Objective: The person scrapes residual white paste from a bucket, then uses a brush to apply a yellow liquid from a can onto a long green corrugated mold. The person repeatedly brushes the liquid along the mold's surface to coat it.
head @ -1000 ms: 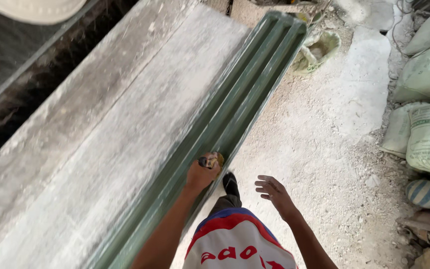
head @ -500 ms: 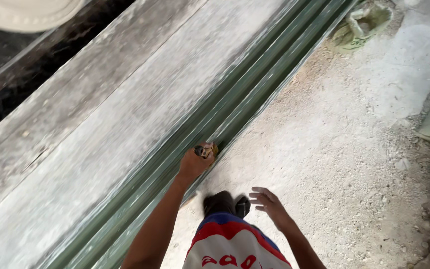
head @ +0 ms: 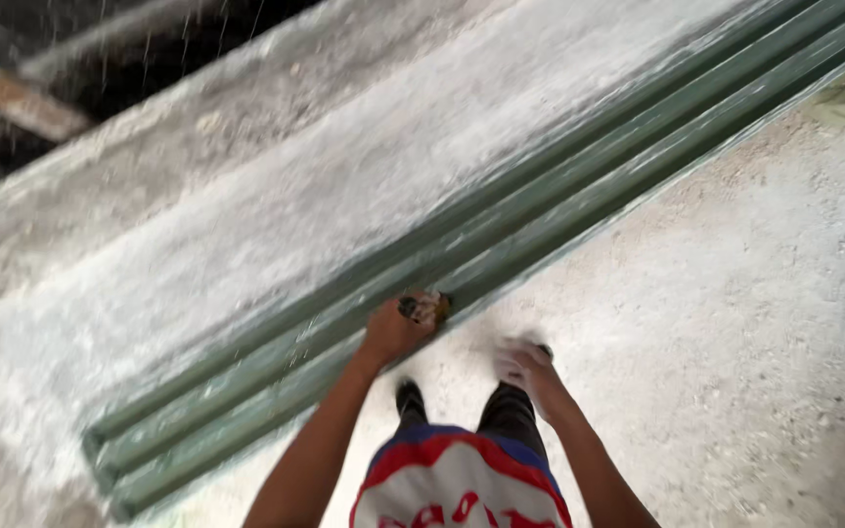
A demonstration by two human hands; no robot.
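A: What is the left hand (head: 395, 330) holding?

B: A small brownish, rusty-looking object (head: 424, 308), pinched in the fingers at the near edge of the long dark green ribbed metal sheets (head: 540, 210). It is too blurred to tell whether it is a bolt, a tool head or something else. The left grip is closed around it.

A: And the right hand (head: 525, 367)?

B: It hangs just over the pale, dusty concrete floor (head: 735, 293), near the person's dark shoes and well below the sheets' edge. It is smeared by motion, so whether its grip is wide or narrow cannot be told; nothing shows in it.

A: How would those green sheets handle?

B: By the look of them, stiff along the ribs but springy across their long span, likely awkward rather than very heavy, with thin edges that could cut. Taking hold along the near long edge, hands well apart, seems the sound choice; one end alone would probably let them sag.

A: How do they look?

B: Several profiles nested side by side, glossy green with pale dust streaks, lying diagonally from lower left to upper right, resting against a grey, dust-covered slab (head: 276, 205).

A: And the small object?

B: Probably light and hard, easy to pinch, though rust could make it gritty.
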